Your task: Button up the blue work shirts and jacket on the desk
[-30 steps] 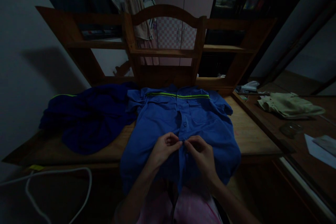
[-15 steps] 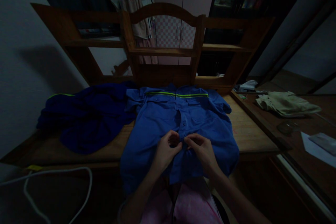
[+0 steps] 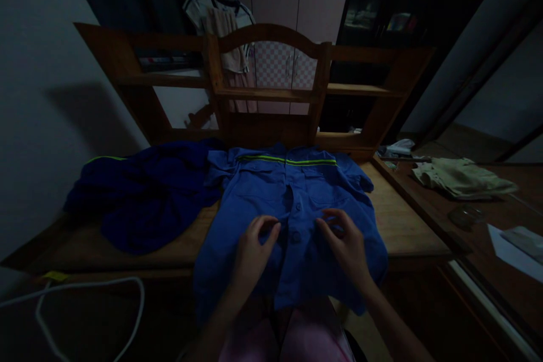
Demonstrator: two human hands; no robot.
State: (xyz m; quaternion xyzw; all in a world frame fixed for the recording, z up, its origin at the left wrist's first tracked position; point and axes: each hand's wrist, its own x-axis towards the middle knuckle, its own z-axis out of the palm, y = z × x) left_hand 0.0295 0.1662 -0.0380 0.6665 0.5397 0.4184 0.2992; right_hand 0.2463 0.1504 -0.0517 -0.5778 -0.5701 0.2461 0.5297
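A blue short-sleeved work shirt (image 3: 254,198) with a yellow-green stripe across the chest lies spread face up on the wooden desk. Down its front placket, two buttons show, the upper button (image 3: 298,207) and the lower button (image 3: 296,236). Left of the placket, my left hand (image 3: 254,246) hovers at the fabric, thumb and fingers curved with a gap between them. My right hand (image 3: 345,240) is on the other side, likewise curved, with its fingertips apart. Neither hand shows anything held. Whether the fingertips touch the cloth is hard to tell in the dim light.
A crumpled dark-blue garment (image 3: 144,198) lies at the left on the desk (image 3: 407,220). A wooden shelf frame (image 3: 267,93) stands behind. On the right-hand surface are folded beige cloth (image 3: 462,177), a glass item (image 3: 465,216) and papers. A white cable (image 3: 139,300) loops at lower left.
My hands have come away from the placket button and moved apart, left hand leftward, right hand rightward. The lower button is now uncovered. The view has tilted slightly upward.
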